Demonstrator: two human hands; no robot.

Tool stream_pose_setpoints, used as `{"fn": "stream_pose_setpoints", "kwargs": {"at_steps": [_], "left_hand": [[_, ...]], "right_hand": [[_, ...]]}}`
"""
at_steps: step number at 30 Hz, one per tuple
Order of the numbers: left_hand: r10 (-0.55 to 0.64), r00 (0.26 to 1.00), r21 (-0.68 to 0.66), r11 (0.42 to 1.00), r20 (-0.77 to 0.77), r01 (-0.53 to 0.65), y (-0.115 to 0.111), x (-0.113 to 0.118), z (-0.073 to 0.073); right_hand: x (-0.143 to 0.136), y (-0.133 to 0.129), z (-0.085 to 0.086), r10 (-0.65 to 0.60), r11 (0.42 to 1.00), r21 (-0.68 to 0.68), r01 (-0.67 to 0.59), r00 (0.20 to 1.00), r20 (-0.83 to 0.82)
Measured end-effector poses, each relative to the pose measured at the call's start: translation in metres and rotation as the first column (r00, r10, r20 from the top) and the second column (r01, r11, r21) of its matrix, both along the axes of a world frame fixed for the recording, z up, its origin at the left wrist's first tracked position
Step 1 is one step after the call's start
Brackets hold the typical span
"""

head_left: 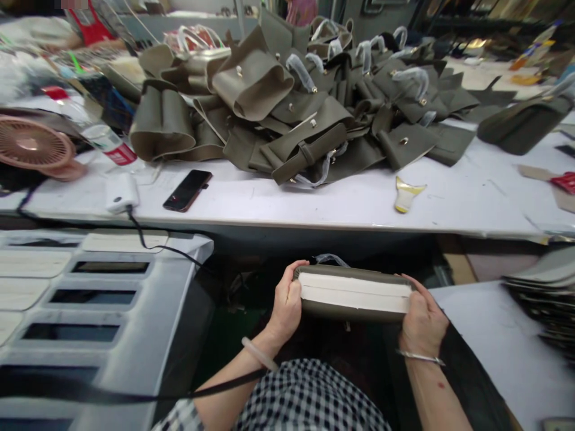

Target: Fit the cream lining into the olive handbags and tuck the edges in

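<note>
An olive-green bag piece with a white panel [354, 291] along its upturned face is held level above the lap. My left hand [287, 299] grips its left end, and my right hand [421, 317] grips its right end, both with fingers wrapped round the edges. A strip of clear plastic wrap [331, 259] sticks up behind the piece. On the white table [287, 206] beyond lies a large heap of similar olive-green bags [305, 120], some with plastic-wrapped handles.
A phone [187, 190], a white power adapter [122, 193], a bottle [110, 145] and a pink fan [36, 146] lie at the left. A slotted plastic crate [179, 287] stands near left. Stacked dark pieces [543, 299] are at right. A person [96, 27] is at the far left.
</note>
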State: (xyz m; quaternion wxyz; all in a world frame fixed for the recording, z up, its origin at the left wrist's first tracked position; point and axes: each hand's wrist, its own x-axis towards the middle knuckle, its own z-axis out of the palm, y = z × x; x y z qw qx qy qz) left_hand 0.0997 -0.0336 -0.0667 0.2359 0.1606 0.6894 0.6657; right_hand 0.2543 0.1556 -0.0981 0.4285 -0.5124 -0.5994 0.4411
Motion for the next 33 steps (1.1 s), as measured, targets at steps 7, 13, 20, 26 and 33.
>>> {"fn": "stream_pose_setpoints", "kwargs": {"at_steps": [7, 13, 20, 26, 33], "left_hand": [[-0.104, 0.98, 0.148, 0.986, 0.169, 0.079, -0.013, -0.003, -0.002], [-0.12, 0.958, 0.329, 0.944, 0.261, 0.028, -0.029, 0.002, -0.023], [0.009, 1.0, 0.118, 0.993, 0.017, -0.011, -0.018, 0.011, -0.016], [0.025, 0.999, 0.032, 0.999, 0.043, -0.026, -0.018, 0.008, -0.028], [0.007, 0.985, 0.022, 1.0, 0.173, -0.011, -0.009, -0.001, -0.016]], "right_hand": [[0.002, 0.004, 0.0, -0.028, 0.998, -0.056, 0.027, 1.0, -0.003], [0.004, 0.004, -0.003, -0.005, 0.998, -0.062, 0.002, 0.999, -0.035], [-0.002, 0.002, 0.0, -0.007, 0.994, -0.112, -0.007, 0.992, -0.127], [0.002, 0.004, 0.004, 0.091, 0.955, -0.234, -0.184, 0.929, -0.358], [0.013, -0.001, -0.002, 0.125, 0.893, -0.305, -0.33, 0.835, -0.536]]}}
